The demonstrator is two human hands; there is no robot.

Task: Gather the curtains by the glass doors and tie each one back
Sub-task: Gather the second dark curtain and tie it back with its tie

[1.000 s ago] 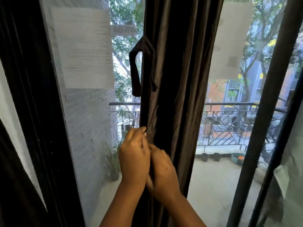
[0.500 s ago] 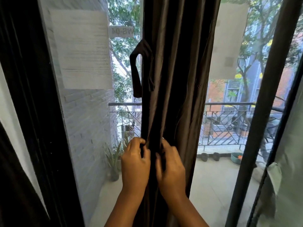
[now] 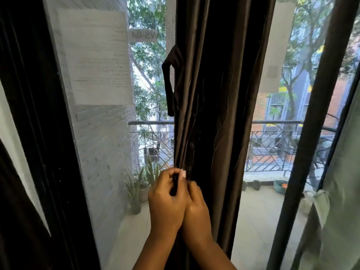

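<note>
A dark brown curtain [image 3: 220, 98] hangs bunched in narrow folds down the middle of the glass door. From its left edge, at upper height, a loop of matching tie-back strap [image 3: 169, 82] dangles loose. My left hand [image 3: 165, 201] pinches the curtain's left edge between thumb and curled fingers. My right hand [image 3: 195, 209] lies pressed against the left one, its fingers curled into the folds beside it. Both hands sit well below the strap.
A black door frame [image 3: 39, 133] stands at left, with a mesh screen and a paper sheet [image 3: 97, 55] beside it. A second dark frame bar [image 3: 311, 133] and a pale green curtain [image 3: 335, 221] are at right. Beyond the glass lie a balcony, potted plants and a railing.
My hands were apart on either side of a fold half a second ago; they have now come together at the curtain's left edge, squeezing the folds tighter.
</note>
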